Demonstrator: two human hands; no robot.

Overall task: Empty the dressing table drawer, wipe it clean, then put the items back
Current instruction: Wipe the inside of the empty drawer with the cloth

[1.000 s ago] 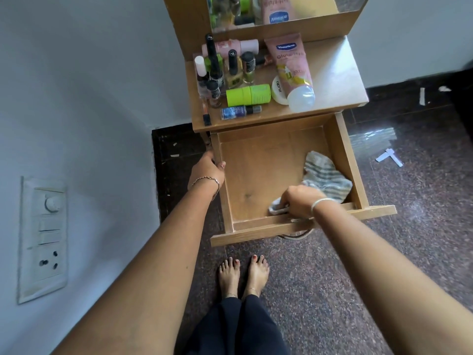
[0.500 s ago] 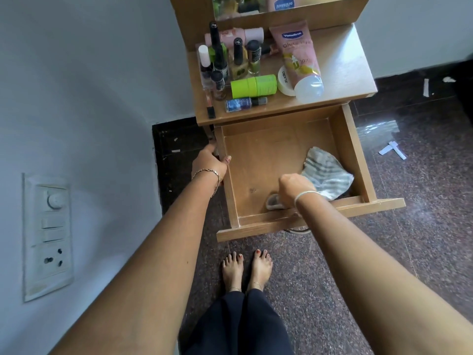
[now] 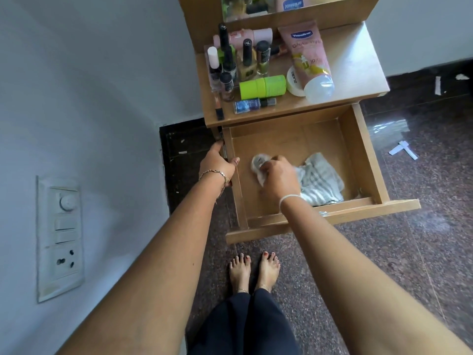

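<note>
The wooden drawer [image 3: 363, 155] of the dressing table is pulled out. Inside lies only a grey-and-white striped cloth [image 3: 320, 183]. My right hand [image 3: 277, 179] grips the cloth's left end and holds it down on the drawer floor near the middle left. My left hand [image 3: 217, 165] holds the drawer's left wall, thumb over the top edge. On the table top [image 3: 358, 73] stand several cosmetics: a pink lotion tube [image 3: 307, 49], a lime-green tube [image 3: 263, 87], a blue nail-polish bottle [image 3: 249, 105] lying down, a white jar [image 3: 294, 82] and several upright small bottles [image 3: 245, 60].
A wall with a switch and socket panel [image 3: 61, 237] is close on the left. Dark speckled floor [image 3: 422, 252] surrounds the table, with paper scraps [image 3: 403, 149] to the right. My bare feet [image 3: 253, 271] stand just in front of the drawer front. A mirror [image 3: 256, 3] rises behind the cosmetics.
My right hand has dragged the cloth from the drawer's front edge inward and to the left. My left hand keeps its hold on the left wall. The view has shifted slightly.
</note>
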